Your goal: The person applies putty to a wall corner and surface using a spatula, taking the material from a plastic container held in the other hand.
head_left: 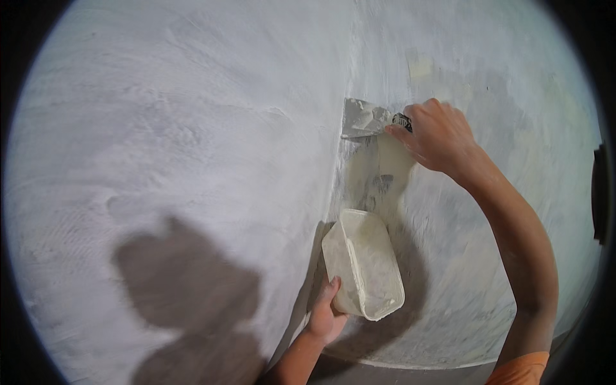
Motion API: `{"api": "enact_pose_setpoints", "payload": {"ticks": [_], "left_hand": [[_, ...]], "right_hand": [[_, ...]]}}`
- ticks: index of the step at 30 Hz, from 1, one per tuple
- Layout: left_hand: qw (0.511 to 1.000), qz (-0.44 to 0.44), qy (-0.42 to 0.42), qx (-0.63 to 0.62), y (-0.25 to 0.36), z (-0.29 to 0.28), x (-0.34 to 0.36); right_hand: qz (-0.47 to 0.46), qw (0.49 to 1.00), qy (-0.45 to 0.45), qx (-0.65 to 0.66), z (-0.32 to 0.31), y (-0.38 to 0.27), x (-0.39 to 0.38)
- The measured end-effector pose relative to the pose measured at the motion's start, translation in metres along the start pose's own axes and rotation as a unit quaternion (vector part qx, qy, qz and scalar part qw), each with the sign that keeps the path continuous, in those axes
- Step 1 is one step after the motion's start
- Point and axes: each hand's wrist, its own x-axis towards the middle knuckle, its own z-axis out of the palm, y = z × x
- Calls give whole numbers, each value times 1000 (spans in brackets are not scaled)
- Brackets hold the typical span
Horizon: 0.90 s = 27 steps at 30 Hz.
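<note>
My right hand [436, 135] grips the dark handle of a wide putty knife [362, 119], whose putty-smeared metal blade lies at the inside corner where two plastered walls meet. Below it, my left hand [326, 311] holds a translucent white plastic tub [375, 263] from its lower left side. The tub is tilted, with white compound smeared along its rim and inside. The right wall [494, 96] is patchy grey and off-white, with a darker damp-looking patch under the blade. How much compound the tub holds is unclear.
The whiter left wall [147, 115] has uneven trowel marks and carries my shadow. A dark object [598, 192] shows at the far right edge. A grey surface [436, 375] runs along the bottom of the right wall.
</note>
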Motion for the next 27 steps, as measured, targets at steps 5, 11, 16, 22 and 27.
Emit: {"api": "enact_pose_setpoints", "payload": {"ticks": [5,11,16,22,27], "left_hand": [[998,-22,-45,-36,-7,-2,1],[997,-15,-61,-36,8,-11,-4],[995,47,-40,-80,-14,-31,4],[996,-18,-9,-84,1,1,-2],[993,-60,-86,-57,-4,-5,11]], "right_hand": [[-20,997,-18,71,6,22,10],[27,995,-89,31,0,17,22],[-26,985,-138,-100,-41,17,1],[95,983,-102,-116,-57,47,-3],[-16,982,132,-133,-51,37,-25]]}}
